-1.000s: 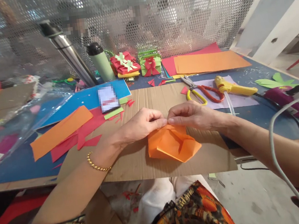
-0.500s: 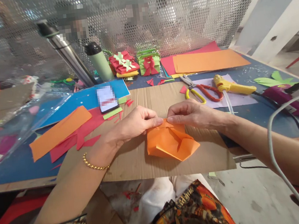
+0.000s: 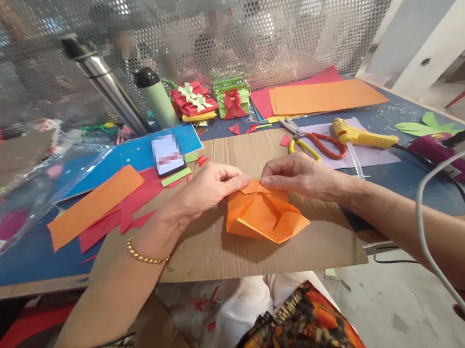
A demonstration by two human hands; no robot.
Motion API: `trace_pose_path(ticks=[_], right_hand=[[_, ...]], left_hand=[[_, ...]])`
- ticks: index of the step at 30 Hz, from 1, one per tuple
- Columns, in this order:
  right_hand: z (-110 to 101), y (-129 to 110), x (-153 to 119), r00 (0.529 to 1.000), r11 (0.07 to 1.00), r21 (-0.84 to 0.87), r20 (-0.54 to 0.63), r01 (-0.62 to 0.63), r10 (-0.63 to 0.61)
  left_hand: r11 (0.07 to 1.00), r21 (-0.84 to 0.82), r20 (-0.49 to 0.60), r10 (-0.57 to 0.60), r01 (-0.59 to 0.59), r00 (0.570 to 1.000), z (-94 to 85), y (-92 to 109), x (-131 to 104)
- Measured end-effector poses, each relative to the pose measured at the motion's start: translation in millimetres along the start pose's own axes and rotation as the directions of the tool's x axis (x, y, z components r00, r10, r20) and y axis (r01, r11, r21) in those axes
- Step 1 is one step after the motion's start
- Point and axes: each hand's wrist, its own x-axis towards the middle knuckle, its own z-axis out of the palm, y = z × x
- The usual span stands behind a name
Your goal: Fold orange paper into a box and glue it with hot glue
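Observation:
A folded piece of orange paper (image 3: 265, 215), partly opened out like a shallow pouch, rests over the brown cardboard sheet (image 3: 208, 256). My left hand (image 3: 221, 184) pinches its far edge on the left, thumb on top. On the right of the same edge, my right hand (image 3: 290, 175) pinches it between thumb and curled fingers. Between the two thumbs a small folded flap stands out. The fingers beneath the paper are hidden.
Beyond my right hand lie scissors (image 3: 322, 145) and a yellow glue gun (image 3: 366, 136). A phone (image 3: 168, 154), cut orange strip (image 3: 96, 205) and red paper scraps (image 3: 133, 197) are on the left. Behind stand a green bottle (image 3: 156, 98), steel flask (image 3: 109, 84) and paper boxes (image 3: 232, 99).
The two thumbs have moved slightly apart along the far edge, showing more of the small flap. The near part of the orange paper has tilted up a little.

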Motion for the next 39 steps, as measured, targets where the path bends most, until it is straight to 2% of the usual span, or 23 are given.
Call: trace_pose_path(ticks=[7, 14, 18, 23, 27, 35, 39], right_hand=[[-5.0, -4.7, -4.4, 0.994, 0.998, -0.043, -0.098, 0.050, -0.054], [-6.5, -4.3, -5.0, 1.000, 0.983, 0.182, 0.016, 0.010, -0.013], [-5.4, -3.9, -5.0, 1.000, 0.989, 0.147, 0.015, 0.012, -0.014], [3.0, 3.8, -0.8, 0.994, 0.999, 0.013, -0.100, 0.051, -0.049], [6.8, 4.8, -1.0, 0.992, 0.998, 0.035, -0.123, 0.046, -0.041], [6.4, 0.0, -4.4, 0.989, 0.999, -0.013, -0.145, 0.040, -0.041], [6.5, 0.4, -4.0, 0.988, 0.998, -0.027, -0.145, 0.050, -0.054]], left_hand=[[0.983, -0.175, -0.090, -0.064, 0.048, 0.994, -1.2, -5.8, 1.6], [0.946, -0.313, -0.091, -0.113, 0.079, 0.989, -4.5, -15.3, 7.0], [0.960, -0.268, -0.109, -0.114, 0.081, 0.987, -3.1, -17.2, 6.9], [0.978, -0.194, -0.132, -0.099, 0.072, 0.986, -0.2, -16.6, 5.4], [0.989, -0.143, -0.145, -0.068, 0.047, 0.987, 1.0, -15.0, 4.7], [0.992, -0.123, -0.143, -0.044, 0.027, 0.989, 2.9, -10.4, 3.3], [0.984, -0.177, -0.128, -0.031, 0.008, 0.991, 2.6, -12.2, 3.5]])
